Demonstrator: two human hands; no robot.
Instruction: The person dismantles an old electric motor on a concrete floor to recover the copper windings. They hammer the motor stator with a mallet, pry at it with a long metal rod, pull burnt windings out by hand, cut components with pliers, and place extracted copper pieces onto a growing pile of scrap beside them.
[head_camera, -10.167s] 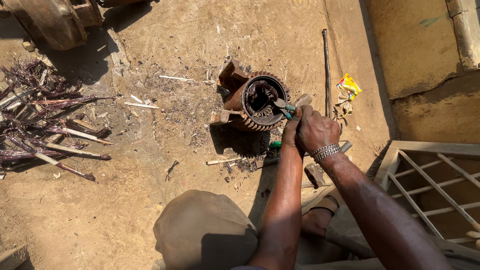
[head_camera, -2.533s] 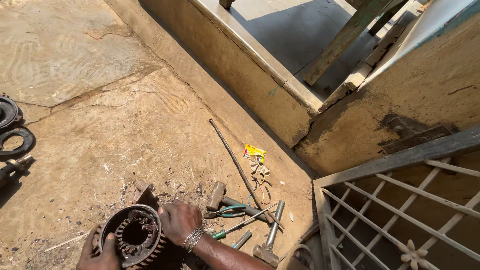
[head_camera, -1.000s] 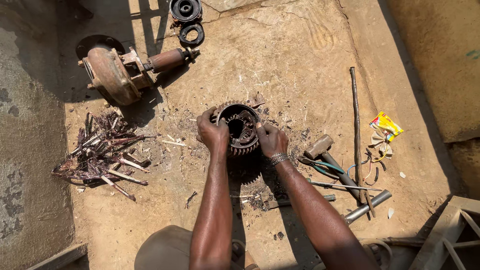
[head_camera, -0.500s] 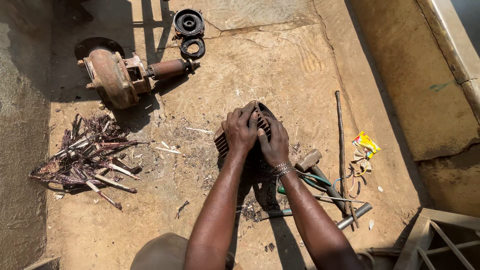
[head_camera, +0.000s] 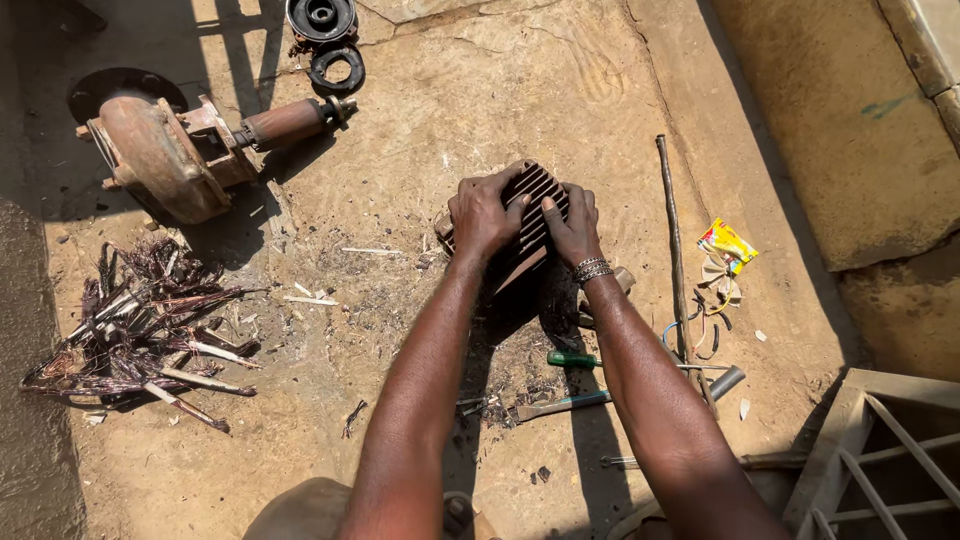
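Observation:
A rusty, finned motor housing (head_camera: 528, 222) lies on its side on the dirt floor, ribs facing up. My left hand (head_camera: 483, 211) grips its left side and top edge. My right hand (head_camera: 573, 224), with a metal bracelet at the wrist, presses on its right side. Both hands hold the housing between them. Its open end and inner teeth are hidden now.
A rusty pump body with shaft (head_camera: 180, 150) lies upper left, round rings (head_camera: 322, 20) beyond it. A heap of pulled copper windings (head_camera: 135, 330) sits left. A long rod (head_camera: 675, 245), green-handled screwdriver (head_camera: 575, 358), chisel (head_camera: 565, 404), yellow packet (head_camera: 728, 243) lie right; metal grille (head_camera: 880, 465) lower right.
The housing has been tipped over: a second ago its open toothed end faced up, now its finned side shows. Both hands stayed on it and shifted onto the ribs.

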